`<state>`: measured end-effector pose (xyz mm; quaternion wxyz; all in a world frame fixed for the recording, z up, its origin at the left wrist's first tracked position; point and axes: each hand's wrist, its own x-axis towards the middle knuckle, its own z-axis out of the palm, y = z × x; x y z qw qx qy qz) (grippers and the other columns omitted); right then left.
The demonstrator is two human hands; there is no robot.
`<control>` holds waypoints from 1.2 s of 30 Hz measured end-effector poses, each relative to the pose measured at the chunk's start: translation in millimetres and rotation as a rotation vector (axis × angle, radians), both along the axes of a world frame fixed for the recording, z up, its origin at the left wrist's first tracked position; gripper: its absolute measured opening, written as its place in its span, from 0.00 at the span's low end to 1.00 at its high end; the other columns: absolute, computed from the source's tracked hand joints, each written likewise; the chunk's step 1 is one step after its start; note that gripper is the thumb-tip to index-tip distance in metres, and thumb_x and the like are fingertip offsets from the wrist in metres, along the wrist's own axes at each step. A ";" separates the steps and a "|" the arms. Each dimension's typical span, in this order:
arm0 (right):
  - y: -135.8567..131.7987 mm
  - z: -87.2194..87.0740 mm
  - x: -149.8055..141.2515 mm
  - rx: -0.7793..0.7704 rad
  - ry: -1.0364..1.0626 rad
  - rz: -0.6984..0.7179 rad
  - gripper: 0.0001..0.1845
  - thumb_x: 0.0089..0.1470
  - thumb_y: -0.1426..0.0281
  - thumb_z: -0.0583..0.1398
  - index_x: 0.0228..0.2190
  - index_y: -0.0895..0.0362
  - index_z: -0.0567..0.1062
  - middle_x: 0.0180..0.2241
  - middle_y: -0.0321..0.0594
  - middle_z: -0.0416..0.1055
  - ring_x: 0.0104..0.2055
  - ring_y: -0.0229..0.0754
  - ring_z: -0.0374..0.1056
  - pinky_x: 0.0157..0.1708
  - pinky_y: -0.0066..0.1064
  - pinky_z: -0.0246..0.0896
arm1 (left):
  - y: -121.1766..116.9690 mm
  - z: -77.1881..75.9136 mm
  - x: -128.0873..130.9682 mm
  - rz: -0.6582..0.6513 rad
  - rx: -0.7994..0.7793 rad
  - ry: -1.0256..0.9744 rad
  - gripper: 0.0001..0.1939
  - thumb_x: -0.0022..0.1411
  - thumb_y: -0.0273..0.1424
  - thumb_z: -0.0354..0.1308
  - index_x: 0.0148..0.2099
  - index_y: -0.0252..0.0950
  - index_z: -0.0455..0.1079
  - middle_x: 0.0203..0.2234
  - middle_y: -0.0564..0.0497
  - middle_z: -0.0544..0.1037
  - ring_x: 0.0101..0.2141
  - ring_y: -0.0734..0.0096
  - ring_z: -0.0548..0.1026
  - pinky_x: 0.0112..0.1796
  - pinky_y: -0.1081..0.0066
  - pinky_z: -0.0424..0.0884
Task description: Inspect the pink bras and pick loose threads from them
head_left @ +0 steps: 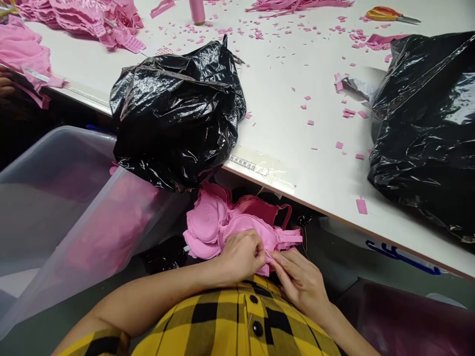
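Close against my body, below the table edge, lies a pink bra with moulded cups and a lace-like trim. My left hand pinches the bra's lower edge with closed fingers. Just to its right, my right hand grips the same edge between thumb and fingers, close to the strap end. The two hands almost touch, with a small fold of pink fabric between them. More pink cups are stacked beneath and behind; how many bras are in the pile I cannot tell.
A black plastic bag overhangs the white table's edge; another black bag sits right. Orange-handled scissors, a pink thread spool and fabric scraps lie behind. Translucent bins stand left. Another person's hand shows far left.
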<state>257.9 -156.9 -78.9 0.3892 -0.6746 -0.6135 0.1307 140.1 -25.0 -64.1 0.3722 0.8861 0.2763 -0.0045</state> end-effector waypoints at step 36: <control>10.5 -8.1 2.8 -0.134 0.337 -0.168 0.08 0.54 0.68 0.58 0.30 0.54 0.78 0.33 0.41 0.75 0.35 0.42 0.71 0.37 0.31 0.67 | -14.0 -21.4 3.0 0.156 -0.213 -0.520 0.04 0.56 0.23 0.52 0.29 0.33 0.65 0.40 0.44 0.69 0.44 0.64 0.68 0.46 0.60 0.66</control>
